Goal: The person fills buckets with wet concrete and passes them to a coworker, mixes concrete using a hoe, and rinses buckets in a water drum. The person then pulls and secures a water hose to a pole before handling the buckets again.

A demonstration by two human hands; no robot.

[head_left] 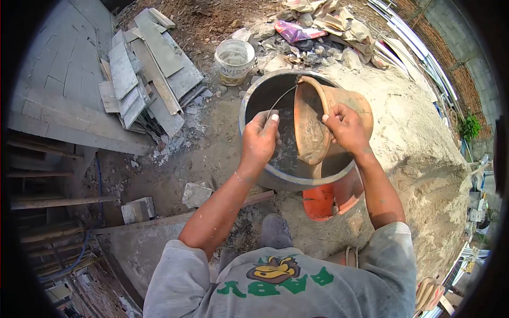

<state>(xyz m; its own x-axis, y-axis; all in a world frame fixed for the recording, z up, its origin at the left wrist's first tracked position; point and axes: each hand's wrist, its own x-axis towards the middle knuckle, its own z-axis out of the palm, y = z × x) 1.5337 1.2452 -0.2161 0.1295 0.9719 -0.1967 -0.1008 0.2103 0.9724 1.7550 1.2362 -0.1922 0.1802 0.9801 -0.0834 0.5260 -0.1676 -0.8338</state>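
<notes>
A worn tan-orange bucket (308, 119), tilted on its side, hangs over the mouth of a large round drum (289, 182). My right hand (348, 130) is closed on the bucket's rim, the thumb lying over the edge. My left hand (260, 142) pinches the thin wire handle (282, 98), which runs up to the top of the rim. Dark liquid, apparently water, shows inside the drum below the bucket. Close to the drum's near side is an orange-red container (319, 203), partly hidden by the drum.
A whitish pail (234, 59) stands behind the drum. Stacked boards (154, 61) lean at the left by a grey block wall (58, 69). Pale sand (419, 127) is heaped on the right. Concrete chunks (196, 195) lie near my feet; crumpled sacks (339, 24) lie beyond.
</notes>
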